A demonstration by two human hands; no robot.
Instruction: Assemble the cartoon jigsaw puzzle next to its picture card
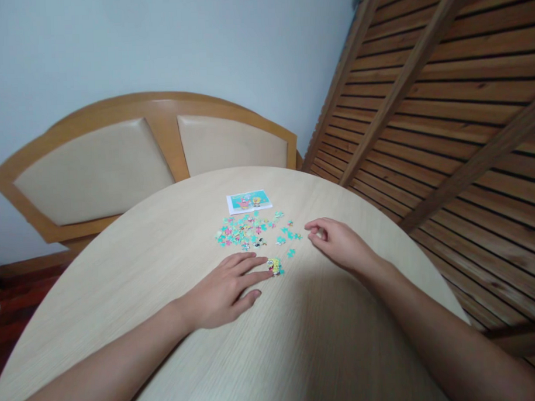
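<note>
My left hand [229, 289] lies low over the table with its fingers stretched out and apart. Its fingertips touch the left edge of a small joined section of jigsaw puzzle [274, 266], yellow with a cartoon face and some teal. To the right, my right hand [339, 240] hovers with loosely curled fingers, thumb and forefinger apart, and nothing visible between them. Closest to it are loose teal puzzle pieces [290, 235]. A scattered pile of puzzle pieces [237, 229], teal, pink and white, spreads beyond my left hand. One single teal piece [291, 253] sits between the two hands.
Behind the pile lies a printed reference picture [249, 202] with a pink and a yellow cartoon figure. All of it rests on a round pale wooden table [163, 227]. A padded wooden headboard [164, 140] stands beyond, and a slatted wooden screen [422, 101] leans at the right.
</note>
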